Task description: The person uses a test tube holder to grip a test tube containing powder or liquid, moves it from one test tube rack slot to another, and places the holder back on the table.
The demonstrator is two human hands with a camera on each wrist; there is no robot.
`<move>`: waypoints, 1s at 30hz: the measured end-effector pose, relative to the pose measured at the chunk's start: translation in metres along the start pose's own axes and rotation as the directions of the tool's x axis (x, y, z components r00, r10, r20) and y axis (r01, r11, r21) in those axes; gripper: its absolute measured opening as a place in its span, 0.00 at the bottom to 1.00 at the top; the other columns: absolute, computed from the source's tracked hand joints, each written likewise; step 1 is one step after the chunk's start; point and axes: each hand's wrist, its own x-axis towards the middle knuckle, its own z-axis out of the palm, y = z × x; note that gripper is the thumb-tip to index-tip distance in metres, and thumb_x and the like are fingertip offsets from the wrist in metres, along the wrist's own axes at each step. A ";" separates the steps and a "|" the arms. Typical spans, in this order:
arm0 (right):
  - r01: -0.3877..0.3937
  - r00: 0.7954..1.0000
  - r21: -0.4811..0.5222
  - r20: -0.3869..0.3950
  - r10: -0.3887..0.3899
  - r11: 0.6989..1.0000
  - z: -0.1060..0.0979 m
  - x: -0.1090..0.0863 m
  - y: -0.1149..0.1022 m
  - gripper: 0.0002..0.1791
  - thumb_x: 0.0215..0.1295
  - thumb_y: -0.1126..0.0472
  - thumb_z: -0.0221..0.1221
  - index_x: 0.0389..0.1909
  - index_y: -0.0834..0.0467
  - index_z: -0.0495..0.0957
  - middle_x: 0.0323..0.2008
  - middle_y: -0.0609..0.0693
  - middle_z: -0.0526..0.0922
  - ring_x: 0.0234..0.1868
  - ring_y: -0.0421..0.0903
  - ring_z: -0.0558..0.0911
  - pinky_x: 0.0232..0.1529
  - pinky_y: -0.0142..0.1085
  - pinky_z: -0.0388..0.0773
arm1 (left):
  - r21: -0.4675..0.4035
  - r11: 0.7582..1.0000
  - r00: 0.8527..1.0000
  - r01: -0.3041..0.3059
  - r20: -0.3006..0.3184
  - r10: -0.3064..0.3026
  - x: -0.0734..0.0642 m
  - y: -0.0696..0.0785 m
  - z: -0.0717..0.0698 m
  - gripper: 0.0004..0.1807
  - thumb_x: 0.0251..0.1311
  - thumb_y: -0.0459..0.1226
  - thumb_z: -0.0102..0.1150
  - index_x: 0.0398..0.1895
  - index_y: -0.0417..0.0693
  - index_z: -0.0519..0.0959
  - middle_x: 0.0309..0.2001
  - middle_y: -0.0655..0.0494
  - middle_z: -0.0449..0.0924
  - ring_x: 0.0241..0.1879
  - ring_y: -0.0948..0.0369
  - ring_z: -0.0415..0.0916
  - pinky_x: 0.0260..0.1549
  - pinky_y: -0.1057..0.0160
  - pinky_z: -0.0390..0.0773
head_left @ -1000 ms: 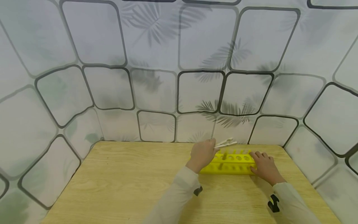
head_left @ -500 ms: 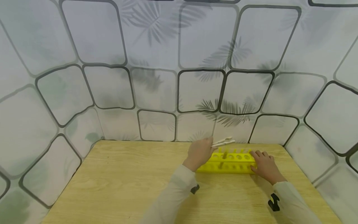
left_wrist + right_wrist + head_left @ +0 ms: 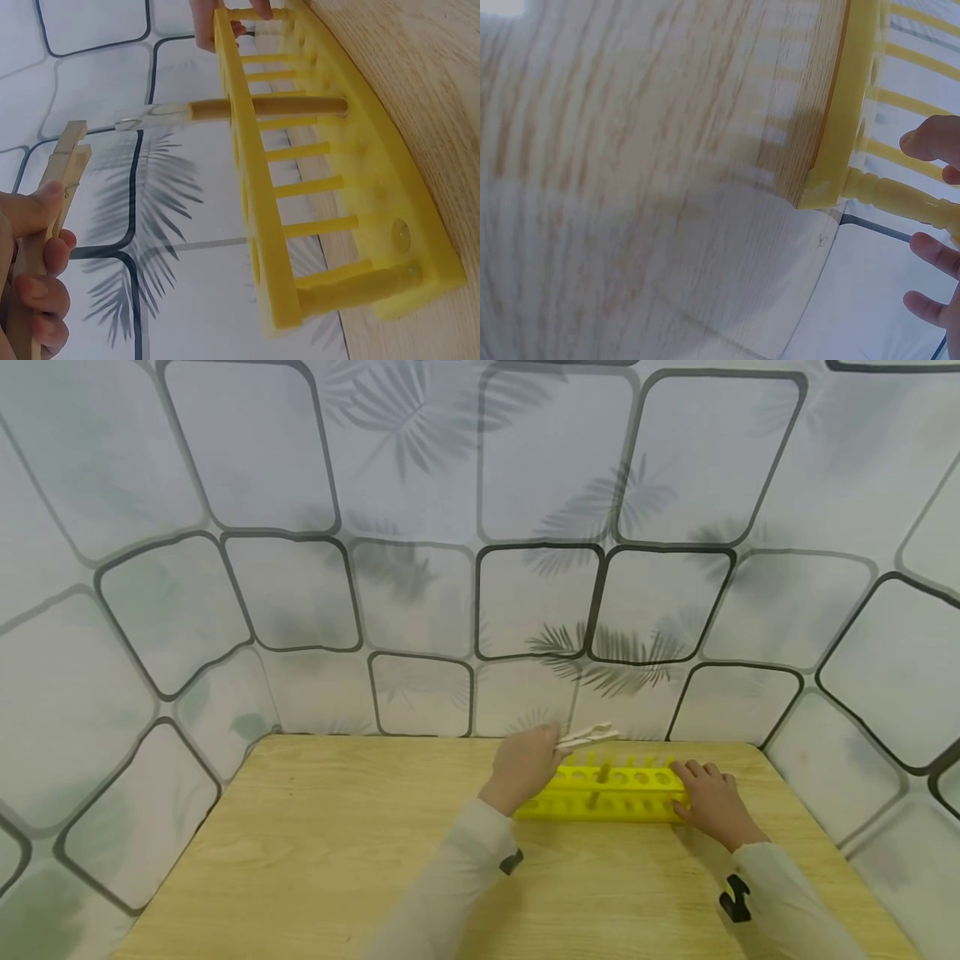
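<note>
My left hand (image 3: 522,767) grips a wooden test tube clamp (image 3: 591,737), its tip pointing right above the yellow test tube rack (image 3: 622,807). In the left wrist view, the fingers curl round the clamp's handles, and the clamp's tip stands apart from the tube's mouth. One glass test tube (image 3: 262,107) with brown contents stands in the rack, its clear upper part sticking out above the top plate. At the rack's right end my right hand (image 3: 716,807) holds the top plate, fingers over it and thumb at the front. The rack's left end is partly hidden behind my left hand.
The rack stands near the back of a wood-grain table (image 3: 337,843). Directly behind the table hangs a patterned curtain (image 3: 420,602), which also runs along both sides. Dark straps (image 3: 735,899) sit at both sleeves.
My left hand has drawn to the left with the clamp, showing more of the rack's left part. The right hand and the rack have stayed in place.
</note>
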 end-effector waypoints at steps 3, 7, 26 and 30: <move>0.004 1.000 0.000 -0.003 -0.004 1.000 0.001 0.000 0.000 0.34 0.45 0.57 0.71 0.54 0.61 0.70 0.41 0.60 0.76 0.42 0.62 0.74 0.36 0.60 0.70 | 0.005 1.000 1.000 0.004 -0.007 -0.004 -0.002 -0.003 -0.003 0.15 0.61 0.52 0.56 0.29 0.52 0.71 0.17 0.62 0.70 0.12 0.69 0.58 0.10 0.74 0.53; 0.005 1.000 -0.002 -0.013 -0.005 1.000 0.001 0.000 0.000 0.34 0.44 0.57 0.72 0.53 0.61 0.70 0.41 0.60 0.76 0.41 0.61 0.74 0.36 0.60 0.70 | -0.012 1.000 1.000 0.002 -0.012 -0.002 -0.005 -0.008 -0.006 0.16 0.60 0.51 0.57 0.26 0.51 0.70 0.16 0.62 0.68 0.12 0.69 0.56 0.11 0.74 0.53; -0.002 1.000 -0.015 -0.001 0.002 1.000 0.000 0.000 -0.001 0.34 0.45 0.56 0.71 0.54 0.61 0.70 0.41 0.60 0.76 0.42 0.62 0.74 0.36 0.60 0.71 | -0.071 0.997 1.000 -0.001 -0.030 -0.001 -0.015 -0.029 -0.006 0.16 0.60 0.49 0.58 0.25 0.48 0.69 0.16 0.61 0.66 0.14 0.69 0.53 0.12 0.75 0.53; 0.002 1.000 -0.009 -0.005 -0.002 1.000 -0.002 0.000 -0.001 0.34 0.45 0.56 0.71 0.54 0.62 0.70 0.41 0.60 0.76 0.41 0.62 0.74 0.36 0.60 0.71 | -0.076 0.997 0.999 0.005 -0.041 -0.008 -0.018 -0.036 -0.006 0.15 0.60 0.48 0.58 0.26 0.48 0.70 0.17 0.60 0.68 0.14 0.69 0.54 0.13 0.76 0.54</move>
